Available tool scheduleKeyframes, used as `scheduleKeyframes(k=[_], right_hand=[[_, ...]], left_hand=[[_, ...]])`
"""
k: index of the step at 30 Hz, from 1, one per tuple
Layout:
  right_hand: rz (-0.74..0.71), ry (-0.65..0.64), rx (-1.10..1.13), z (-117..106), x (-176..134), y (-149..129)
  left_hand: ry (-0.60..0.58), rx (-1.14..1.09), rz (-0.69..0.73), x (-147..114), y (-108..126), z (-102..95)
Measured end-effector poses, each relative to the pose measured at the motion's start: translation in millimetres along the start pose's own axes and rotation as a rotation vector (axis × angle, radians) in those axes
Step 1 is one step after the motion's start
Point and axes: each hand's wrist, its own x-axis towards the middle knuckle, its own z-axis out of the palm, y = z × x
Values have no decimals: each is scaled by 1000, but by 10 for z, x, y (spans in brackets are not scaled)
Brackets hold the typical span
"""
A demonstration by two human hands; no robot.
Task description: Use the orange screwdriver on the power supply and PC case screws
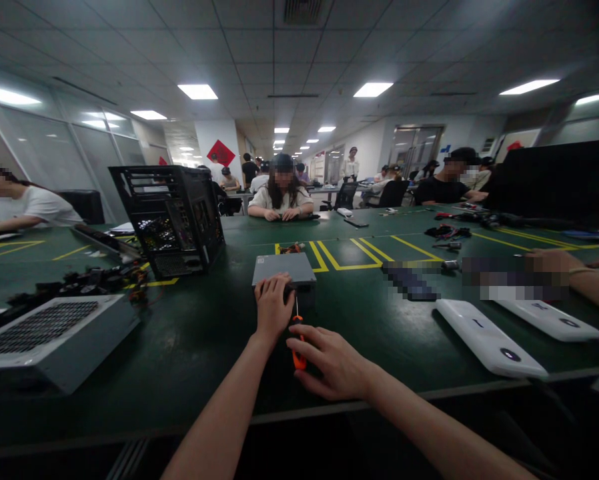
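Note:
A grey metal box (285, 267), which looks like a computer power supply, sits on the green table in front of me. My left hand (273, 307) is curled over its near edge and steadies it. The orange-and-black screwdriver (299, 360) is in my right hand (332, 363), fingers and thumb around its handle. Its thin shaft points away from me to the near face of the box, close to my left thumb. The tip is hidden by shadow and my left hand, so I cannot tell what it touches.
A black computer case (172, 223) stands left of the box. Nearer left lies a larger power supply (59, 340) with a fan grille and cables. White devices (489, 337) lie to the right, beside a co-worker's hand (552, 267). Another person sits across the table (239, 347).

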Motion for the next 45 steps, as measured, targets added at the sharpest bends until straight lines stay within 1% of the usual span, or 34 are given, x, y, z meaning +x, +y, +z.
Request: scheduleKeyframes(k=[2, 4, 9, 12, 17, 20, 22, 24, 28, 31, 34, 37, 39, 41, 43, 45], right_hand=[[-44, -10, -49, -1, 10, -4], [-58, -10, -73, 21, 9, 2], [-1, 36, -22, 76, -19, 21], [12, 39, -16, 49, -20, 15], [-32, 33, -63, -2, -8, 12], [-37, 96, -107, 0, -37, 16], [17, 163, -135, 9, -70, 2], [104, 191, -173, 25, -100, -28], [296, 112, -283, 111, -115, -96], [433, 131, -251, 203, -91, -131], [568, 189, -68, 261, -57, -175], [735, 310, 236, 270, -12, -235], [880, 415, 524, 257, 30, -278], [1029, 519, 866, 233, 84, -320], [1144, 633, 1178, 206, 145, -355], [1232, 730, 1404, 192, 207, -378]], left_hand=[[-3, 2, 1, -1, 2, 1], [-3, 6, 0, -1, 6, -2], [-9, 11, -8, 3, 11, -14], [-18, 17, -14, 5, 15, -15], [-9, 14, -8, 4, 25, -20], [4, 11, 2, 4, 25, -27], [4, 13, 3, 4, 24, -29], [3, 14, 1, 4, 25, -30], [10, 19, -5, 2, 32, -24], [10, 22, -6, -2, 31, -14], [8, 21, 0, -4, 24, -2], [8, 20, -3, -1, 25, 3], [8, 18, -11, 3, 32, 0], [9, 14, -16, 7, 39, -5], [15, 10, -19, 10, 43, -10], [17, 8, -18, 11, 43, -11]])
